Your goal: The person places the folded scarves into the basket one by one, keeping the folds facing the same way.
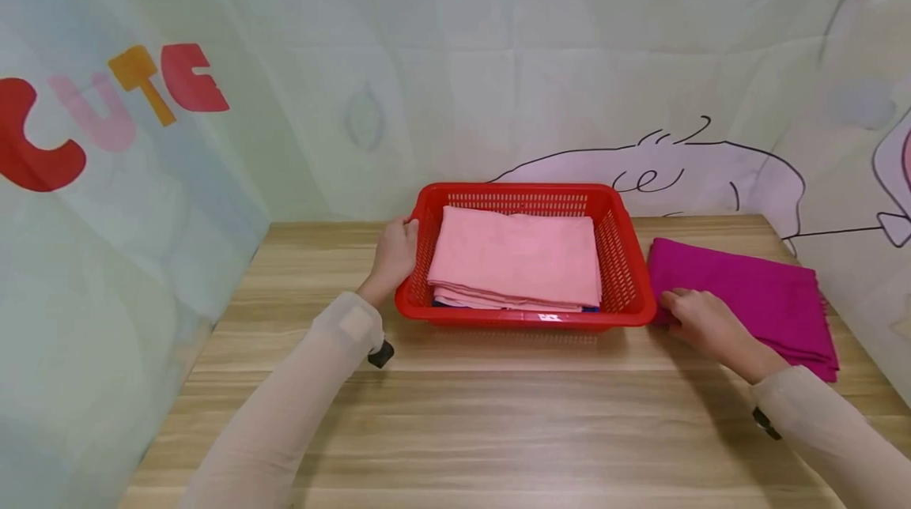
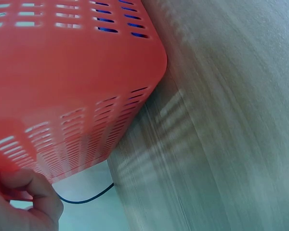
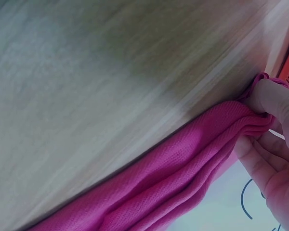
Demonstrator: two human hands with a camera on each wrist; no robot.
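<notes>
A red plastic basket (image 1: 527, 319) with slotted walls stands on the table, holding folded pink cloths (image 1: 519, 256) stacked over something dark blue. My left hand (image 1: 395, 252) grips the basket's left rim; in the left wrist view its fingers (image 2: 31, 187) curl over that rim. On the table right of the basket lies a folded magenta cloth (image 1: 740, 295). My right hand (image 1: 704, 323) pinches its near left corner, with the thumb and fingers (image 3: 257, 159) around the folded layers in the right wrist view.
The wooden table (image 1: 498, 422) runs back to a printed fabric backdrop (image 1: 320, 98) with cartoon lines and colored letters. The basket stands close to this backdrop. Another side of the backdrop rises along the table's left edge.
</notes>
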